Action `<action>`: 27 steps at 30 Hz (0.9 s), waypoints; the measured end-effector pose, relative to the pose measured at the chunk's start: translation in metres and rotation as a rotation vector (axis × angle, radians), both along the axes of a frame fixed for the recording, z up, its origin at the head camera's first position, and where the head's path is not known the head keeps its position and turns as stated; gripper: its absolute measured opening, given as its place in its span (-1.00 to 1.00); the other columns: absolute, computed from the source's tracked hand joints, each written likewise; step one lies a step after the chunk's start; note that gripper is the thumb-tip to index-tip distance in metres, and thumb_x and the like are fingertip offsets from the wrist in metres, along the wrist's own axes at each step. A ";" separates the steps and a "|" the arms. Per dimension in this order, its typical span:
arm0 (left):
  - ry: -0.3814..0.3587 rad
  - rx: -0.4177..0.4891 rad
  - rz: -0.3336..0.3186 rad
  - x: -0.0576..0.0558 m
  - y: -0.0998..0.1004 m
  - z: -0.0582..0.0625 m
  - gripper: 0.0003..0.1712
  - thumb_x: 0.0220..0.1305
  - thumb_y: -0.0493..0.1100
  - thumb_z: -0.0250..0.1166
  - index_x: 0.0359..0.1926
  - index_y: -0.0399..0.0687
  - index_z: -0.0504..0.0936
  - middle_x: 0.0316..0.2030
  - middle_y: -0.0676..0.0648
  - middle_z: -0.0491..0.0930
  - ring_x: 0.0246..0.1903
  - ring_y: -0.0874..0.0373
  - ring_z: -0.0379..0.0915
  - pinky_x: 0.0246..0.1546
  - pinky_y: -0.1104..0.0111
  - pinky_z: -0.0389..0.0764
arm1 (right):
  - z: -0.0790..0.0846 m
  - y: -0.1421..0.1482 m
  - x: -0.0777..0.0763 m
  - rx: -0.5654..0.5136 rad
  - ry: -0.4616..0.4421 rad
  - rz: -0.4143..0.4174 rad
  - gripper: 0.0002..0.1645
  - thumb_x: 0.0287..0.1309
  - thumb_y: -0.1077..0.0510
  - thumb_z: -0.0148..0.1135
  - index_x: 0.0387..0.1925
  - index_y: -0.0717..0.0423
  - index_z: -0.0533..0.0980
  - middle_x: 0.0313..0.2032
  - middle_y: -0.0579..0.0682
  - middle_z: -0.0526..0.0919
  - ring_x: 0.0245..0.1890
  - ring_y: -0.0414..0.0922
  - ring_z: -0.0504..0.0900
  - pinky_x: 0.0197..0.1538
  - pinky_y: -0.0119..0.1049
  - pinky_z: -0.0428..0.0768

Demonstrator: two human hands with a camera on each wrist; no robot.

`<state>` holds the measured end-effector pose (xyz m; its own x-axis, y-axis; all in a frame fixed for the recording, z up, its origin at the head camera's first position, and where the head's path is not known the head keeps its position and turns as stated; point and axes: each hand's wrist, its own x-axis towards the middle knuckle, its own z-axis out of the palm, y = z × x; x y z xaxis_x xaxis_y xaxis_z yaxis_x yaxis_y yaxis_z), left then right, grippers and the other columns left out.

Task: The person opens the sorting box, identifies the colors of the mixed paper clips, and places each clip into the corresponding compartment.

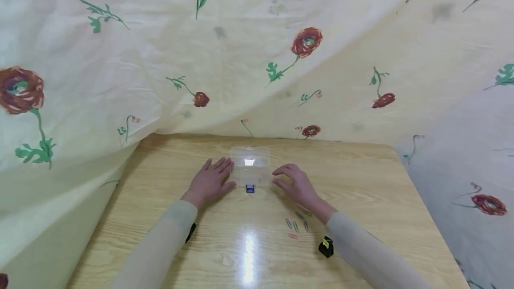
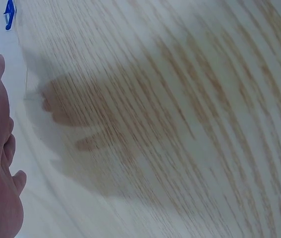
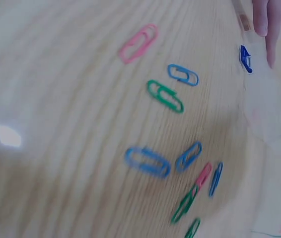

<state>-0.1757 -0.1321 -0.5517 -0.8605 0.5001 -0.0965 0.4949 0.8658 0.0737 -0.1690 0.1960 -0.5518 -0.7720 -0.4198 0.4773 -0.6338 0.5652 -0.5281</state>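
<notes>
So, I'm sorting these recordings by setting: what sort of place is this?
Probably an improvised indoor tabletop workspace: flowered fabric drapes behind and beside a wood-grain table, which holds a clear box and loose paper clips.

Box (image 1: 252,176) on the tabletop (image 1: 361,182), paperclips (image 1: 295,226) before it, rightward

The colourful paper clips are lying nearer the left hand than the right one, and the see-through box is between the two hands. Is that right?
Not quite: the paper clips lie nearer the right hand, as the head view shows. The rest stands.
</notes>
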 end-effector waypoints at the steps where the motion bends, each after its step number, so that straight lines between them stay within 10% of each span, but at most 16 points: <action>1: 0.002 0.004 -0.001 0.000 0.000 0.001 -0.09 0.66 0.41 -0.16 0.72 -0.04 0.02 0.70 -0.05 -0.04 0.69 -0.02 -0.16 0.69 -0.05 -0.20 | 0.002 0.003 0.003 -0.001 0.004 0.005 -0.71 0.13 0.31 0.60 -0.09 0.23 0.74 -0.06 0.07 0.78 0.03 0.09 0.72 0.15 0.07 0.73; 27: -0.018 0.046 0.001 -0.001 0.000 0.012 -0.12 0.67 0.33 -0.05 0.71 -0.10 0.10 0.69 -0.11 0.03 0.68 -0.07 -0.11 0.69 -0.09 -0.20 | -0.014 0.046 0.066 0.100 -0.131 0.008 -0.61 0.21 0.21 0.59 0.07 0.12 0.75 0.01 -0.03 0.73 -0.07 -0.12 0.66 -0.08 -0.20 0.75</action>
<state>-0.1767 -0.1317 -0.5402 -0.8592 0.5038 -0.0890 0.4925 0.8616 0.1226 -0.1027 0.2416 -0.5656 -0.8215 -0.4666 0.3277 -0.5676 0.6146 -0.5478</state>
